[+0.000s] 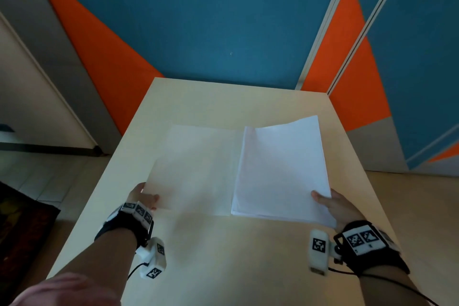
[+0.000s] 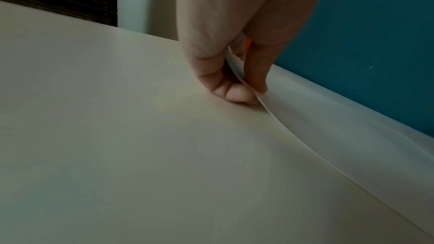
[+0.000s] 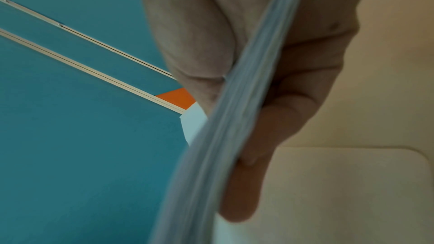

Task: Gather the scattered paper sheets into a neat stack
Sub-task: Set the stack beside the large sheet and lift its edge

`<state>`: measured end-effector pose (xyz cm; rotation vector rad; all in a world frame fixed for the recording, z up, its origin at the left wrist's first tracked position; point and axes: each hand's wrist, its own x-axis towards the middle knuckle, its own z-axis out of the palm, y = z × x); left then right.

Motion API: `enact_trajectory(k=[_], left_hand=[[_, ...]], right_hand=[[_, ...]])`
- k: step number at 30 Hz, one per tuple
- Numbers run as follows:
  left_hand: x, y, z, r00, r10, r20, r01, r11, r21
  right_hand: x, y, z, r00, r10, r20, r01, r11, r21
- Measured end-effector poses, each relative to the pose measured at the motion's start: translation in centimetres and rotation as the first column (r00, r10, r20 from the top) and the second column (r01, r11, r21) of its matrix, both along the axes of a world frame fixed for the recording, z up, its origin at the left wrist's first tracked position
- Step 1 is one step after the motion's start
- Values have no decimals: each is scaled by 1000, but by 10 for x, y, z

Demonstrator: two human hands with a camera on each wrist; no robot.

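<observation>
A single white sheet (image 1: 196,169) lies on the left half of the cream table (image 1: 223,256), its near left corner lifted. My left hand (image 1: 145,196) pinches that corner between thumb and fingers (image 2: 234,96); the sheet (image 2: 340,127) curves up off the tabletop there. To its right is a stack of several white sheets (image 1: 280,171), raised at its right side. My right hand (image 1: 327,202) grips the stack's near right corner, thumb on top. In the right wrist view the stack's edge (image 3: 223,146) runs between thumb and fingers (image 3: 270,136).
The table's far edge (image 1: 236,83) meets a blue and orange wall. The floor drops away on the left, where a dark rug (image 1: 22,231) lies. The right table edge (image 1: 367,181) is close to my right hand.
</observation>
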<state>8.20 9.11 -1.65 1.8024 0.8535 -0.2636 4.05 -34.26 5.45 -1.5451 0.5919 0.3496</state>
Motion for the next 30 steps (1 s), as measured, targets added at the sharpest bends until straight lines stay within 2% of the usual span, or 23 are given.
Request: enact_trajectory(k=[5,9,13,20,24,30], left_hand=[[-45,-13,5,998,49,32,-51,996,70],[-58,-16,5,992,119,51,-122,989,78],[-61,-21,8,991,129,44,-133,984,114],[-57,-18,7,987,158,8,-159,987,33],[-57,-18,2,988,152,37,-155,982,104],[-56,-14,2,994,110,3,-108,977,183]], right_hand=[[-11,-8,-14,998,45,-46,-47,998,-45],[-6,-7,-19,996,82,-47,-85,994,-64],[3,-8,-28,992,118,-53,-123,988,-90],[10,-8,-51,984,156,-84,-166,976,-143],[15,-7,-67,983,157,-98,-174,963,-206],[30,-11,-62,993,96,-63,-111,947,-303]])
